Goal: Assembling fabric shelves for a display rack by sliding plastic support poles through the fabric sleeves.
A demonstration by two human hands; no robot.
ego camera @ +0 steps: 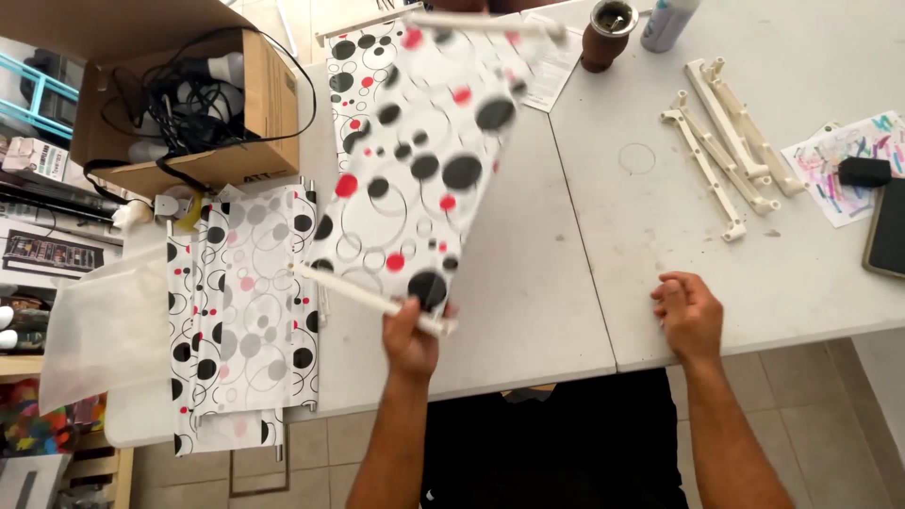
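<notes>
My left hand (411,337) grips the near end of a white panel printed with black and red circles (415,160), holding it lifted and tilted over the white table (528,311). A white rod (363,298) runs along the panel's near edge by my fingers, and another rod (485,23) sits at its far end. My right hand (689,312) rests on the table near its front edge, fingers curled, holding nothing.
More printed panels (240,311) lie stacked at the left. A cardboard box (203,104) of black cables stands at the back left. White plastic brackets (731,132), a brown cup (608,33), a spray can (667,21), a coloured paper (848,165) and a phone (888,231) sit at the right.
</notes>
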